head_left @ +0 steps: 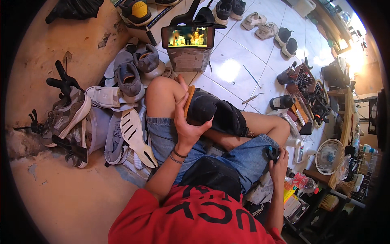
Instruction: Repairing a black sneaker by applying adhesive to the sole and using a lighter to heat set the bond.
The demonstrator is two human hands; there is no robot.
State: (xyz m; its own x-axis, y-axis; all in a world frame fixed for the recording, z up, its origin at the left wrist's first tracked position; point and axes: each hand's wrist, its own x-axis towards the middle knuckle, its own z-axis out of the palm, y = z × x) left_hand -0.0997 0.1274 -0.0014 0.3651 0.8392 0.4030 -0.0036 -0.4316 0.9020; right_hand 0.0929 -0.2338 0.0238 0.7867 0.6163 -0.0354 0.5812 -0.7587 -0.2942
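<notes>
My left hand (187,125) is closed around a black shoe (205,107) with a tan sole edge, which lies tilted above my crossed legs. Its thumb presses the dark upper while fingers wrap the sole side. Down by my right thigh, my right hand (279,163) grips a small dark round thing (272,153) with a hint of blue; its kind cannot be made out. Beyond my knees, a phone (189,37) playing a video leans on a grey block-like container (189,60).
Several shoes (128,79) and clamps (65,83) crowd my left side, beside a loose pale sole (136,134). More shoes (266,29) stand on the white tiles. To the right are a dark bottle (281,102), a tool rack (302,79), a small fan (329,156) and a plastic bottle (304,183).
</notes>
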